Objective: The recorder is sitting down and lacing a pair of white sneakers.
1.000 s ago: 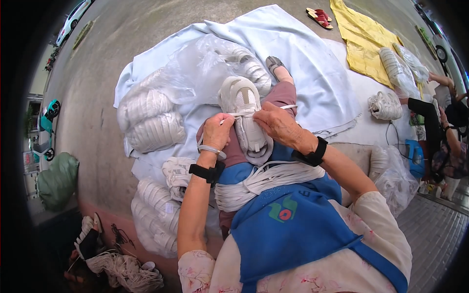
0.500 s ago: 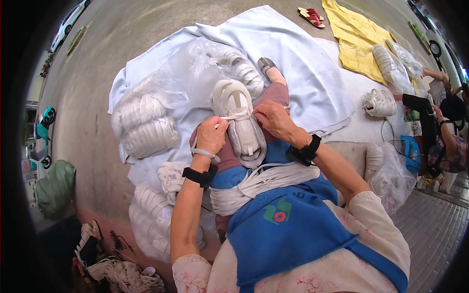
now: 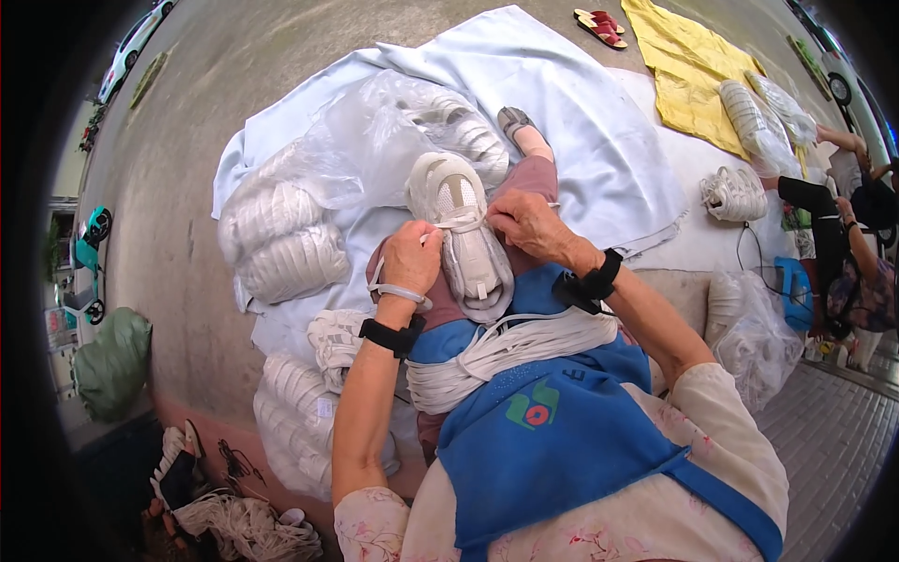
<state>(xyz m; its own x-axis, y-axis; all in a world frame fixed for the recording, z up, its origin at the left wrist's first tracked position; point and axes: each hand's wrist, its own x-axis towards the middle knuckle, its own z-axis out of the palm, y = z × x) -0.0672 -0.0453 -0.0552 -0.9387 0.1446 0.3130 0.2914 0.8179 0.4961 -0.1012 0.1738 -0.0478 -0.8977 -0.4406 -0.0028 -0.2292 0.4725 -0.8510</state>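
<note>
A white and beige shoe upper (image 3: 476, 265) rests between my thighs, toe pointing away from me. White shoelace (image 3: 459, 223) crosses its front opening. At its left side, my left hand (image 3: 412, 259) is closed, pinching one end of the lace. My right hand (image 3: 534, 227) is closed at the right side, fingers pressed together on the other end; its fingertips partly hide the lace. Across my lap, over a blue apron (image 3: 552, 445), lies a thick bundle of white laces (image 3: 510, 354).
Plastic-wrapped stacks of white shoe uppers (image 3: 286, 239) lie on a pale blue cloth (image 3: 581, 122) ahead. More wrapped uppers (image 3: 295, 412) sit by my left forearm. Loose laces (image 3: 248, 525) are heaped at lower left. Another person (image 3: 857, 253) sits far right, near a blue stool (image 3: 794, 292).
Both hands stay beside the shoe upper, still holding the lace, with only slight finger movement. The whole view has shifted a little.
</note>
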